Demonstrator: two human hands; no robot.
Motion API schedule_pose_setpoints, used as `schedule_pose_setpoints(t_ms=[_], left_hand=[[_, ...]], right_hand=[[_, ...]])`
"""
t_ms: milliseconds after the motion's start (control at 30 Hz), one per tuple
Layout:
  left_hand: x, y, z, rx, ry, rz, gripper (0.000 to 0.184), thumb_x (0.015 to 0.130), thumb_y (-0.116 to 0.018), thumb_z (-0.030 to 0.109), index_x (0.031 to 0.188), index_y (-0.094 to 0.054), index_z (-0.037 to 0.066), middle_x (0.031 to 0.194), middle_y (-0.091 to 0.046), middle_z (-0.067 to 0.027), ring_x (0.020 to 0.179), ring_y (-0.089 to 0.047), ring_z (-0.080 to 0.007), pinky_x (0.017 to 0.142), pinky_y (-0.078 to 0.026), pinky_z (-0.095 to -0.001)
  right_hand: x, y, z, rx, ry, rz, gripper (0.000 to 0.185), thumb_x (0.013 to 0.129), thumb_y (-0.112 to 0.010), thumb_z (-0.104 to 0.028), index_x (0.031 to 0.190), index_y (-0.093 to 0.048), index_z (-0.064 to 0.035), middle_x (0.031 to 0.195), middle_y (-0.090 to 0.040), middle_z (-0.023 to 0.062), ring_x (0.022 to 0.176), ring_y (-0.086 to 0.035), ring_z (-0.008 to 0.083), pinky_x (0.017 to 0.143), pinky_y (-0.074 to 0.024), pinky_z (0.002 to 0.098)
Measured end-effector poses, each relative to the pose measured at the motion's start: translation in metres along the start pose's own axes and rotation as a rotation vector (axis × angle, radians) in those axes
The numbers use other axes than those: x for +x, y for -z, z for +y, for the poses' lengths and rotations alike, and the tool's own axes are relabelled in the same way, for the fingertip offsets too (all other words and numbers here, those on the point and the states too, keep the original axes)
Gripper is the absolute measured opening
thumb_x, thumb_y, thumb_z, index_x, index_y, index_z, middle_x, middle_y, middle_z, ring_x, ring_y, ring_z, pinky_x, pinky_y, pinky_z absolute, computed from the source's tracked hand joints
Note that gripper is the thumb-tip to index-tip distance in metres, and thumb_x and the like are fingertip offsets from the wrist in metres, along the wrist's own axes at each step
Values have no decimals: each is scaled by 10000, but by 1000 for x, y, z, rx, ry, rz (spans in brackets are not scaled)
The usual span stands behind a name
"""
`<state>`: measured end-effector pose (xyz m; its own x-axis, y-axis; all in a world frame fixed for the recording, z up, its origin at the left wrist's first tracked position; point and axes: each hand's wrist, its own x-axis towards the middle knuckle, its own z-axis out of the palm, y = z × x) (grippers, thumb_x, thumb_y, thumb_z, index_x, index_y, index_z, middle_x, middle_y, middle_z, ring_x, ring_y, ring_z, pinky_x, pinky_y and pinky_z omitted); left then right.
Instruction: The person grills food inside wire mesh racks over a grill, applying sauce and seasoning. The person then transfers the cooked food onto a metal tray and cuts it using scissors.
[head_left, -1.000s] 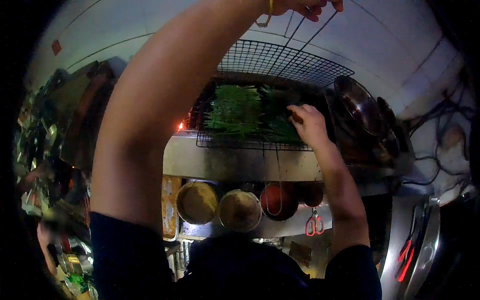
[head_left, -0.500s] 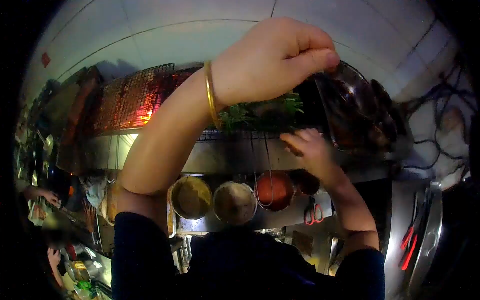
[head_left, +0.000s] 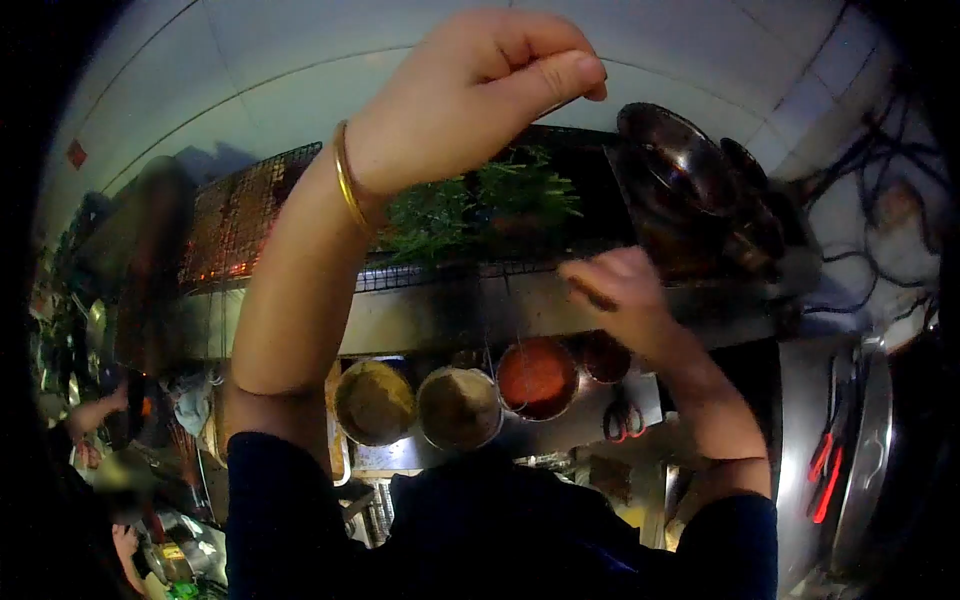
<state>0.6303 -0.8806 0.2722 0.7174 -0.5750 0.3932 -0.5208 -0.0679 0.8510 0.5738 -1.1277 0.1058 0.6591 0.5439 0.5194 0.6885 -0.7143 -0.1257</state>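
My left hand (head_left: 500, 80), with a gold bangle (head_left: 350, 180) on its wrist, is raised above the grill. Its thumb and fingers are pressed together in a pinch; what lies between them, if anything, is too small to name. Below it, feathery green leaves (head_left: 430, 215) lie on the wire grill rack (head_left: 400, 275). My right hand (head_left: 622, 295) hovers lower, right of the leaves near the grill's front edge. Its fingers look partly bent but are smeared by motion, so whether they hold anything does not show.
Pots of yellowish powder (head_left: 374, 402), pale brown powder (head_left: 459, 408) and red powder (head_left: 537, 378) stand before the grill. Red-handled scissors (head_left: 624, 420) lie beside them, red-handled tongs (head_left: 826, 470) far right. A dark metal bowl (head_left: 675, 160) rests behind. Another person's hand (head_left: 100, 408) shows at left.
My left hand has shifted left and slightly up, still pinched, and more of the leaves shows. My right hand stays near the grill's front edge. The view has shifted a little.
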Motion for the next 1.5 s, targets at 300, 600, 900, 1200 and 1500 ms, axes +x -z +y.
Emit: schedule_pose_setpoints(t_ms=[300, 600, 900, 1200, 1500], left_hand=[[15, 10, -14, 152, -100, 307, 275, 956, -505, 279, 969, -633, 36, 887, -627, -44, 756, -541, -115, 686, -454, -266], [28, 14, -32, 186, -156, 524, 282, 963, -488, 301, 906, -593, 46, 802, -540, -6, 659, -448, -77, 708, -460, -269], [30, 14, -25, 314, -150, 538, 302, 963, -483, 303, 918, -594, 25, 766, -502, 6, 628, -410, -71, 714, -474, -285], [32, 1, 10, 262, 16, 413, 275, 968, -468, 275, 972, -625, 49, 919, -626, -70, 795, -554, -157, 737, -485, -301], [21, 16, -7, 181, -105, 19, 280, 968, -470, 286, 982, -628, 55, 880, -636, -42, 769, -560, -147, 714, -464, -289]], right_hand=[[-21, 233, 149, 264, -598, 111, 281, 877, -595, -116, 1144, -616, -31, 1090, -645, 59, 966, -586, 140, 877, -453, 306], [-34, 162, 395, -388, -730, 108, 330, 840, -656, -233, 1046, -629, 24, 917, -672, 120, 867, -625, 194, 797, -491, 325], [-85, 157, 435, 43, -812, 302, 317, 828, -662, -190, 1098, -626, -27, 973, -679, 119, 915, -634, 226, 851, -483, 378], [-41, 173, 209, 171, -704, 301, 259, 864, -590, -110, 1101, -629, -13, 1060, -653, 91, 996, -597, 172, 910, -444, 305], [76, -39, 21, -108, 25, 70, 305, 758, -687, -141, 1062, -659, -135, 832, -602, 111, 818, -574, 312, 751, -437, 396]])
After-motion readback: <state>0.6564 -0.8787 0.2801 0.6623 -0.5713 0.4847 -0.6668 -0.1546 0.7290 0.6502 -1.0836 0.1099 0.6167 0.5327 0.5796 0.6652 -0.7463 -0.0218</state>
